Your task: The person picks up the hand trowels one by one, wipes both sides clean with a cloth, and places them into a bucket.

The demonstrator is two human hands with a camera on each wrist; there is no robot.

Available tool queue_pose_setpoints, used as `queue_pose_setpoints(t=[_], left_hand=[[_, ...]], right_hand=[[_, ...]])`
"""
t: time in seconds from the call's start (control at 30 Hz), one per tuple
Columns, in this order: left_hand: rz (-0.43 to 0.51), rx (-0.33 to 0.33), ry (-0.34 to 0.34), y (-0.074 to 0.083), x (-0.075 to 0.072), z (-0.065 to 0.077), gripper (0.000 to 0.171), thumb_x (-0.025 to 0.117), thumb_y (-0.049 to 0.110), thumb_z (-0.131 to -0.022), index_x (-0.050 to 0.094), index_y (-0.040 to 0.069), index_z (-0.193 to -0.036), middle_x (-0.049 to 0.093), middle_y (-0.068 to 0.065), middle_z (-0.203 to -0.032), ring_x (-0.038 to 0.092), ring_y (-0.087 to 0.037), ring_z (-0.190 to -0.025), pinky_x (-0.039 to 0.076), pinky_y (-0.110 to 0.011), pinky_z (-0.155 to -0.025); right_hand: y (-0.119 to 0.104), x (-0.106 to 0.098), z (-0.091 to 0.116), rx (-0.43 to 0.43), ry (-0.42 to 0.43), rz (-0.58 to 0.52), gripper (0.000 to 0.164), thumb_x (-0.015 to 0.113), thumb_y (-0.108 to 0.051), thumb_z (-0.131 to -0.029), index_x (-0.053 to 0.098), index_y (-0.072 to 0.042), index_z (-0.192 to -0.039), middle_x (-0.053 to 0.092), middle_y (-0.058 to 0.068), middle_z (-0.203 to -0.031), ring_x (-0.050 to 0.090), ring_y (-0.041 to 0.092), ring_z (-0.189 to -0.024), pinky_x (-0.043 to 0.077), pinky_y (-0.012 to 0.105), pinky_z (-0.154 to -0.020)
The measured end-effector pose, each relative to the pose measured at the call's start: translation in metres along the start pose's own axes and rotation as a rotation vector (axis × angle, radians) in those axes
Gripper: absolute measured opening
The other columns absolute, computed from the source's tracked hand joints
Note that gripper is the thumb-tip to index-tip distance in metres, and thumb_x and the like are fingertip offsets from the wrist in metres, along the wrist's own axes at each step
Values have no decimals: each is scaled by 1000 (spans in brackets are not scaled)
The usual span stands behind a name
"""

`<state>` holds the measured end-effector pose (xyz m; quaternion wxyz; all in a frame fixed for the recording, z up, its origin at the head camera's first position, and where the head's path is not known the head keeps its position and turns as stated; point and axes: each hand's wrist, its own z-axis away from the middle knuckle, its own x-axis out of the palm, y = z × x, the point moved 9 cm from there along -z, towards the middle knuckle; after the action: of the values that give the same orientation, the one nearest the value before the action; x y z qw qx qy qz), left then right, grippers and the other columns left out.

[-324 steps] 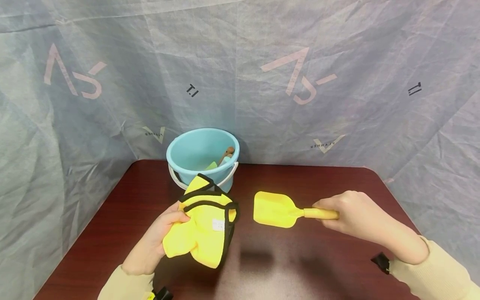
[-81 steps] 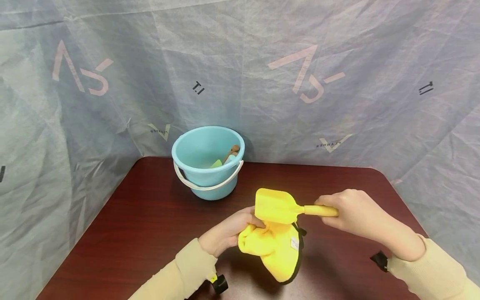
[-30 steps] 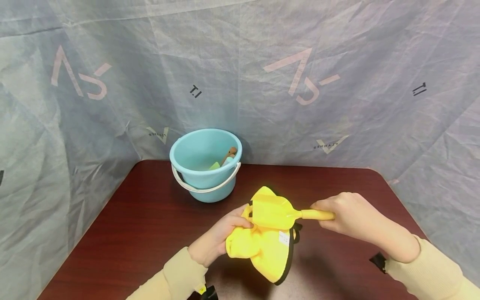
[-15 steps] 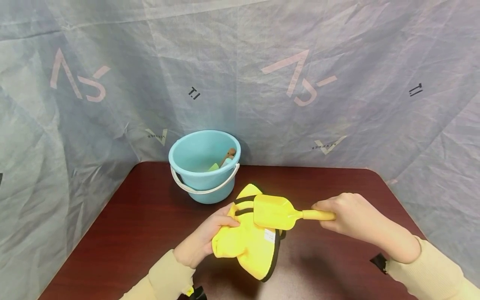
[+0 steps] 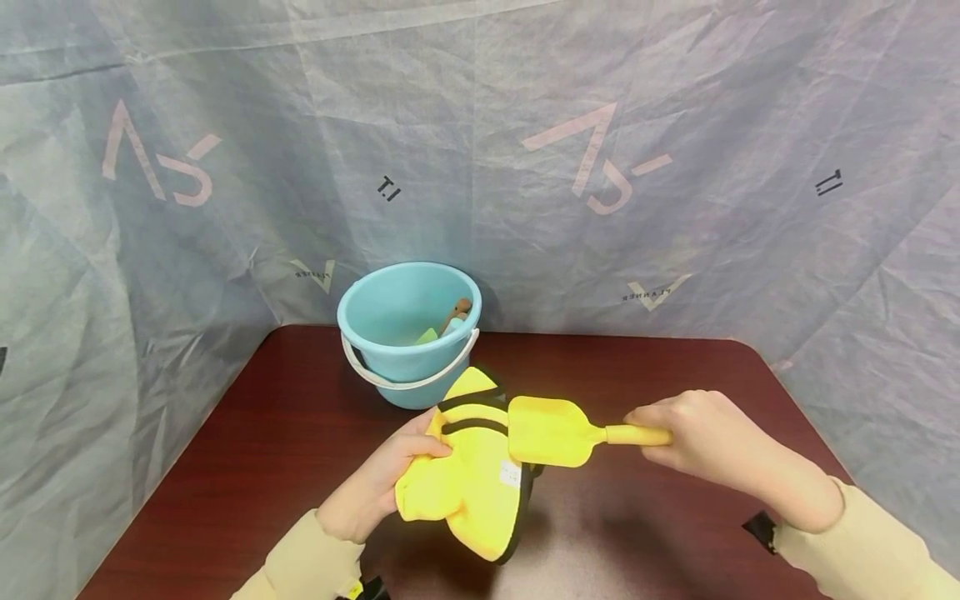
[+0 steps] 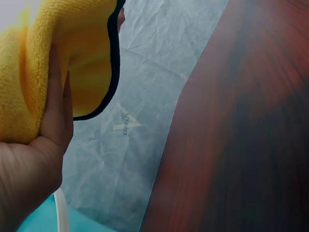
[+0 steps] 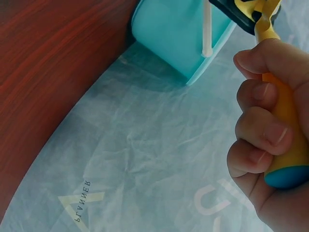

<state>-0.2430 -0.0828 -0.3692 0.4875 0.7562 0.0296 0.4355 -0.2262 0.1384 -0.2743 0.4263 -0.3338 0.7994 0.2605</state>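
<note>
A yellow cloth with black edging and a white tag [image 5: 483, 500] is bunched in my left hand [image 5: 375, 483], thumb on top of it. In the left wrist view the fingers [image 6: 53, 121] run up beneath its fluffy folds. My right hand [image 5: 708, 442] grips a yellow toy shovel [image 5: 551, 432] by its handle, blade pointing left. The right wrist view has the fingers wrapped round the handle [image 7: 292, 121], which ends in a blue cap. The left edge of the blade overlaps the cloth's right side in the head view. Both things are held up over the table.
Behind the cloth, at the back left of the dark red table [image 5: 262, 450], stands a light blue bucket [image 5: 408, 362] with a white handle. Inside it lie a brown wooden piece [image 5: 456, 312] and a green piece [image 5: 427, 336]. A grey printed curtain [image 5: 480, 167] hangs round the table.
Over the last second my left hand has drawn the cloth leftward along the shovel blade, baring most of the blade. The shovel and right hand have stayed nearly in place.
</note>
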Motion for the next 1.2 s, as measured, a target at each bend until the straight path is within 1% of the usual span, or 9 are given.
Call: queue_pose_setpoints(t=[0.13, 0.3, 0.4, 0.6, 0.73, 0.93, 1.03, 1.1, 1.2], left_hand=[[-13, 26, -12, 7, 0, 7, 46, 28, -10, -83, 32, 7, -125, 53, -12, -110, 59, -24, -100, 47, -37, -85], [-46, 48, -29, 10, -10, 14, 46, 27, -11, -84, 31, 8, -126, 53, -12, -111, 59, -25, -100, 46, -38, -85], [-58, 55, -25, 14, -13, 19, 45, 27, -11, -85, 32, 8, -125, 53, -12, -110, 59, -25, -99, 47, -38, -85], [-61, 94, -30, 29, -8, 31, 44, 22, -13, -84, 34, 6, -122, 56, -14, -109, 60, -27, -98, 46, -39, -84], [-76, 118, -24, 41, -13, 41, 47, 20, -14, -84, 31, 5, -125, 55, -16, -111, 59, -29, -100, 44, -42, -84], [-215, 125, 58, 56, -31, 60, 51, 26, -13, -86, 26, 8, -132, 55, -16, -111, 60, -32, -98, 45, -45, -81], [-268, 110, 94, 61, -38, 70, 51, 28, -13, -86, 25, 8, -133, 57, -16, -110, 61, -33, -95, 45, -46, -78], [-308, 113, 113, 66, -42, 78, 52, 29, -13, -86, 25, 9, -133, 58, -15, -108, 62, -32, -93, 46, -46, -77], [-400, 148, 157, 77, -48, 90, 52, 30, -13, -86, 28, 11, -133, 60, -11, -106, 63, -29, -89, 50, -43, -74]], right_hand=[[-2, 1, 1, -4, -3, -12, 30, 67, -12, -53, 56, -34, -70, 41, -28, -61, 26, -7, -49, 24, 11, -42], [-4, 1, 1, -15, 2, -23, 30, 67, -12, -53, 56, -34, -70, 41, -28, -61, 26, -7, -49, 23, 11, -42], [-4, 3, 2, -15, -1, -17, 29, 67, -12, -53, 55, -33, -69, 40, -27, -60, 26, -7, -48, 23, 11, -42], [-3, 7, 3, -4, -15, -6, 28, 66, -13, -54, 53, -33, -67, 39, -27, -59, 25, -6, -48, 24, 12, -42], [-2, 8, 3, 6, -18, -2, 28, 66, -12, -54, 53, -33, -67, 38, -27, -58, 25, -6, -47, 23, 13, -41], [1, 11, 2, 59, -49, 20, 26, 64, -13, -54, 51, -31, -66, 34, -26, -56, 24, -5, -46, 22, 14, -40], [5, 12, 1, 107, -67, 21, 24, 64, -13, -56, 50, -31, -65, 31, -25, -55, 23, -4, -45, 22, 14, -39], [8, 11, -1, 141, -71, 27, 23, 65, -14, -57, 49, -30, -65, 30, -23, -54, 23, -3, -45, 21, 15, -39], [11, 10, -5, 181, -60, 31, 21, 68, -17, -59, 53, -29, -67, 31, -22, -52, 24, -2, -44, 22, 16, -39]])
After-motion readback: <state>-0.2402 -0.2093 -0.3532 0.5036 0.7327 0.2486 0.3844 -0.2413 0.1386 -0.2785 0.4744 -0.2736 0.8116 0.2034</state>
